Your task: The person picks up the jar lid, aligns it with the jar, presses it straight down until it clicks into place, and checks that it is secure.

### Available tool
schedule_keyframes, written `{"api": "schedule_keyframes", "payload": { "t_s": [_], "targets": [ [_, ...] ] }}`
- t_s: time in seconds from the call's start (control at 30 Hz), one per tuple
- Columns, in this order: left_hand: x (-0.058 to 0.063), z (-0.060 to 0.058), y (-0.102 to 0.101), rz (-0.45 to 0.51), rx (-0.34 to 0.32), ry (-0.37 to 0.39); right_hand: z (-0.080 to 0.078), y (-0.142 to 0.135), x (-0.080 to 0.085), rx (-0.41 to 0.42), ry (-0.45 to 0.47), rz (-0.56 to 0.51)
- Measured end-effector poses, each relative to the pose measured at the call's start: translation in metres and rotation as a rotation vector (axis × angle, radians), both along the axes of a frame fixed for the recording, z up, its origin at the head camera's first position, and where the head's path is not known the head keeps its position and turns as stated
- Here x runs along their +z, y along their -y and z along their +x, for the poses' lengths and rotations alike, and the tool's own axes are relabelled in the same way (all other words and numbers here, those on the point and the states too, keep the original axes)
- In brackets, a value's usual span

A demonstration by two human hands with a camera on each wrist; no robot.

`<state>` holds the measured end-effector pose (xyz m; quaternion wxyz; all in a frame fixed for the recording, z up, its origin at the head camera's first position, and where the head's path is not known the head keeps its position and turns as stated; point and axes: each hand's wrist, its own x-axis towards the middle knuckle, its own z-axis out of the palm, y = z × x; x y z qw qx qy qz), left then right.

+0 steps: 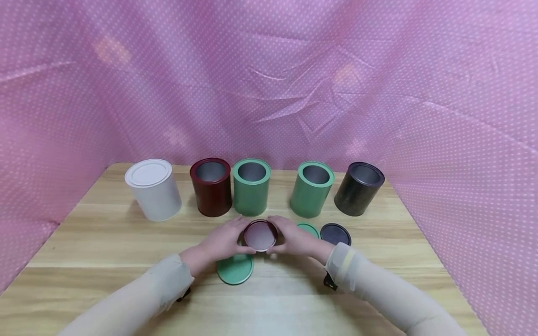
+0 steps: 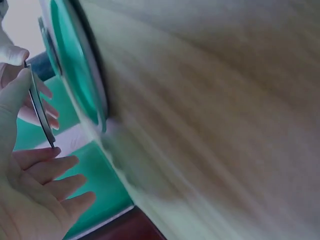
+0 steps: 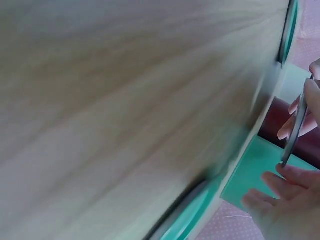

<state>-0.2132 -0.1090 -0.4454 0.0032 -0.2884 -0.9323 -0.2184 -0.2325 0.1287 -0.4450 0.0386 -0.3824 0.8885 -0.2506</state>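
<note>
Between both hands is a round dark red can lid (image 1: 260,235), held level above the wooden table. My left hand (image 1: 227,240) pinches its left edge between thumb and fingertips, and my right hand (image 1: 296,239) grips the opposite edge the same way. Seen edge-on in the left wrist view, the lid (image 2: 40,107) spans the gap between the thumbs and the index fingertips. Below my left hand a green lid (image 1: 235,270) lies on the table. Another green lid (image 1: 310,228) is partly hidden behind my right hand, with a black lid (image 1: 335,233) beside it.
Along the back stand a white can (image 1: 157,198) with its lid on, an open dark red can (image 1: 212,196), two open green cans (image 1: 251,198) and an open black can (image 1: 357,193). A pink dotted cloth (image 1: 269,84) hangs around the wooden table (image 1: 105,247).
</note>
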Motion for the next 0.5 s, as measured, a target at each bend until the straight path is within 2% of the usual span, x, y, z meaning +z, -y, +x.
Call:
{"api": "schedule_keyframes", "payload": {
  "t_s": [0.27,0.5],
  "targets": [
    [0.016,0.004,0.013,0.076,0.061,0.027,-0.002,0.006,0.012,0.003,0.007,-0.103],
    [0.023,0.009,0.022,0.136,0.104,-0.029,0.0,0.011,0.022,-0.037,0.015,-0.14]
  ]
}}
